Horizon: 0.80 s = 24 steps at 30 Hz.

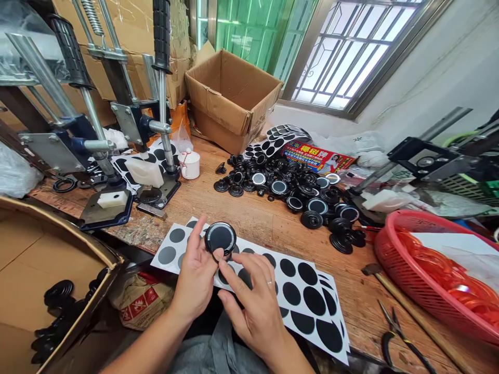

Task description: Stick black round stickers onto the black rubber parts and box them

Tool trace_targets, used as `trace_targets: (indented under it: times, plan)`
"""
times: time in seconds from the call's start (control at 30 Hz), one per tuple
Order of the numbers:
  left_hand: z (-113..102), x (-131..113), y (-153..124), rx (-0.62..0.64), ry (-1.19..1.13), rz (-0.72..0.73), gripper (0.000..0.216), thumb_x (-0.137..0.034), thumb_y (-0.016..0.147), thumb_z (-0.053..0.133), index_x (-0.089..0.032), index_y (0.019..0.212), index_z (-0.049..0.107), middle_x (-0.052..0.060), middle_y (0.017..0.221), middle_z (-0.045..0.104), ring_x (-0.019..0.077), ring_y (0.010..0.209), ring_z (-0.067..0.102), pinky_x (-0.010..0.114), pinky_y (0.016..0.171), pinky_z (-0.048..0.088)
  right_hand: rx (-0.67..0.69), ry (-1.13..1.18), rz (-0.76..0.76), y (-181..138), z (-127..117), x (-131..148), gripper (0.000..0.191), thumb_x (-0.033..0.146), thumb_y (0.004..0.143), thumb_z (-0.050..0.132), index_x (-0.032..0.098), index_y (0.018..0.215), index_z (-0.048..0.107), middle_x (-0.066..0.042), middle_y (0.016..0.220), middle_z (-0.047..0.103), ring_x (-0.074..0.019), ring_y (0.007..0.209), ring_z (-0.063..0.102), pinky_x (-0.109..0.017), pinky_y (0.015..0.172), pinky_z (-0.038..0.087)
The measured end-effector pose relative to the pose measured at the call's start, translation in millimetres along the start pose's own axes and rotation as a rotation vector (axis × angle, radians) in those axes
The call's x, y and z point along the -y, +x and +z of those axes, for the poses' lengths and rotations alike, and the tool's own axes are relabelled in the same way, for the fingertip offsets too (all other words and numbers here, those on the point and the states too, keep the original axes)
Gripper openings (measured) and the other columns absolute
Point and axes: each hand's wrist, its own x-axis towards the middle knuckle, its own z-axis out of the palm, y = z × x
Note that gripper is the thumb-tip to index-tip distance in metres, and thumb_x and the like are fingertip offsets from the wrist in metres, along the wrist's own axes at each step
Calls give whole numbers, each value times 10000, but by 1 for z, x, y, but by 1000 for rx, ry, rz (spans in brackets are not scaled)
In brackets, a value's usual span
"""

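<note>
A round black plastic cap with a thin silver ring on its face (pixel 220 238) is held up in my left hand (pixel 196 283). The thumb is at its lower edge and the fingers are behind and beside it. The index fingertip of my right hand (pixel 253 298) touches the lower edge, near the left thumb. My right fingers are stretched and apart, with the thumb free. Beneath both hands lie sheets of round black stickers (pixel 291 293), overlapping along the table's front edge. A heap of similar black caps (pixel 278 187) lies farther back on the table.
Hand presses (pixel 134 130) stand at left, near a white lidded cup (pixel 190 165). An open carton (pixel 234 98) sits behind. At right are a red basket (pixel 405 259), a hammer (pixel 413 311) and pliers (pixel 397 332). A box with black parts (pixel 97 254) stands front left.
</note>
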Motion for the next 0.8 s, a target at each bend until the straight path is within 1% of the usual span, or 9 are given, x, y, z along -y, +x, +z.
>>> trace_targets:
  times: [0.07, 0.13, 0.23, 0.37, 0.47, 0.53, 0.6, 0.7, 0.8]
  plan:
    - [-1, 0, -1, -9, 10, -1, 585, -247, 765, 716, -354, 1310, 533, 3, 1069, 670, 151, 903, 623, 237, 806, 495, -8, -21, 0, 0, 2, 0, 560, 205, 869, 563, 269, 1408, 428, -112, 1263, 569, -287, 1201, 503, -528, 1026, 355]
    - [-3, 0, 0, -21, 44, 22, 319, -255, 749, 727, -268, 1067, 708, 14, 942, 683, 155, 855, 619, 240, 792, 492, -13, -44, 2, 1, 2, 1, 595, 190, 870, 561, 241, 1436, 385, -118, 1271, 580, -288, 1217, 501, -531, 1050, 329]
    - [-4, 1, 0, -39, 73, 84, 44, -247, 729, 737, -216, 758, 744, 3, 784, 655, 137, 766, 593, 225, 742, 479, -5, -65, -9, 0, 2, 1, 678, 148, 861, 562, 205, 1479, 288, -123, 1309, 584, -285, 1256, 487, -535, 1091, 270]
    - [-5, 4, 0, -28, 100, 112, 28, -238, 739, 730, -212, 729, 732, 1, 755, 634, 137, 729, 576, 233, 706, 473, -95, 36, -23, -3, 5, 1, 768, 67, 832, 545, 198, 1505, 197, -136, 1342, 566, -288, 1260, 503, -550, 1086, 290]
    - [-7, 6, 0, -14, 106, 129, 20, -238, 749, 720, -220, 743, 725, 14, 789, 643, 164, 754, 593, 279, 743, 492, -297, 165, 156, 2, 2, 0, 710, 44, 846, 513, 252, 1477, 265, -114, 1267, 618, -263, 1139, 597, -490, 989, 423]
    - [-10, 5, -1, 4, 199, 190, 63, -213, 772, 686, -227, 722, 721, 33, 860, 668, 195, 842, 614, 317, 823, 490, -299, 244, 362, 12, -3, -2, 446, 105, 874, 525, 262, 1291, 528, -77, 1107, 690, -234, 996, 651, -397, 883, 487]
    - [-14, 3, -3, 85, 393, 302, 150, -160, 803, 623, -228, 706, 716, 63, 1071, 673, 235, 1031, 601, 359, 941, 448, -176, 328, 536, 25, -10, -4, 162, 202, 886, 551, 240, 978, 678, -49, 928, 720, -207, 860, 665, -324, 780, 502]
    - [-19, -2, -6, 275, 666, 493, 262, -57, 834, 504, -215, 759, 699, 71, 1443, 463, 241, 1229, 516, 384, 1025, 392, 8, 404, 643, 40, -19, -8, 134, 267, 856, 592, 221, 788, 698, -16, 783, 720, -172, 728, 655, -272, 691, 489]
    - [-20, -4, -7, 375, 796, 627, 328, 22, 830, 430, -203, 824, 668, 95, 1532, 331, 224, 1269, 496, 354, 1005, 414, 97, 410, 670, 46, -22, -10, 97, 246, 810, 626, 222, 779, 715, 11, 730, 720, -149, 671, 650, -245, 670, 482]
